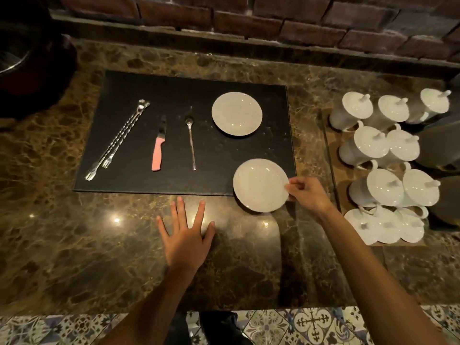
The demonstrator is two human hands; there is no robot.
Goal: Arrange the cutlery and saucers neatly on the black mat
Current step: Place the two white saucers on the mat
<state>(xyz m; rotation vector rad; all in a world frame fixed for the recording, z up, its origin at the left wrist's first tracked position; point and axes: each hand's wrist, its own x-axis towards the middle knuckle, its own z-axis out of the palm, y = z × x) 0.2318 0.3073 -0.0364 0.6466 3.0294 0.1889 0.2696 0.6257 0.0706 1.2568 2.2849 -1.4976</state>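
Note:
A black mat (154,95) lies on the marble counter. On it, from left to right, lie two long twisted forks (117,141) side by side, a pink-handled knife (158,148), a slim spoon (191,143) and a white saucer (236,113) at the far right. A second white saucer (260,185) overhangs the mat's near right corner, and my right hand (307,194) pinches its right rim. My left hand (185,235) rests flat on the counter just in front of the mat, fingers spread, holding nothing.
A wooden tray (332,155) at the right holds several white lidded pots (368,145). A dark round vessel (29,66) stands at the far left. A brick wall (249,18) runs behind the counter. Patterned floor tiles (298,327) show below the counter's near edge.

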